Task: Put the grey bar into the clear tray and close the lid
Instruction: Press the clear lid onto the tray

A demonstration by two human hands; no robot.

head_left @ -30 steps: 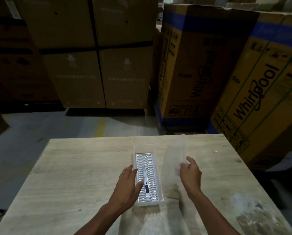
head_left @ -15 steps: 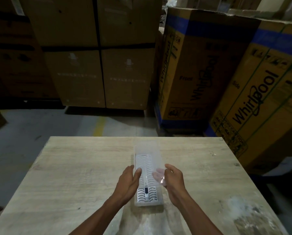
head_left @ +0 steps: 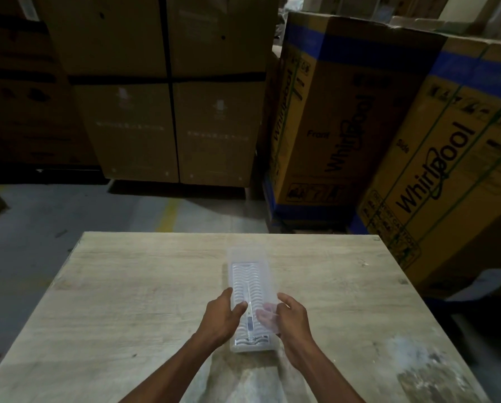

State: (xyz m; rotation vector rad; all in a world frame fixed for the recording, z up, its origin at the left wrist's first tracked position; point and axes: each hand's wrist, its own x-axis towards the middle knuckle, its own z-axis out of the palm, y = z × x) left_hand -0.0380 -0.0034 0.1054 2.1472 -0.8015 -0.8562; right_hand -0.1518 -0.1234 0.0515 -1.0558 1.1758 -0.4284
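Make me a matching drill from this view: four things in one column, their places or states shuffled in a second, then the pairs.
1. grey bar
2. clear lid
3. left hand
4. right hand

A. on the tray's right long edge
B. lowered over the clear tray
C. lying inside the tray
D. on the tray's left long edge

Pairs: 1-C, 2-B, 3-D, 4-A

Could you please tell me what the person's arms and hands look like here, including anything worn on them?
Both arms are bare from the bottom edge of the picture up to the fingers: no sleeves, gloves or watch show. The left hand and the right hand carry no rings or markings that can be made out in this dim light.
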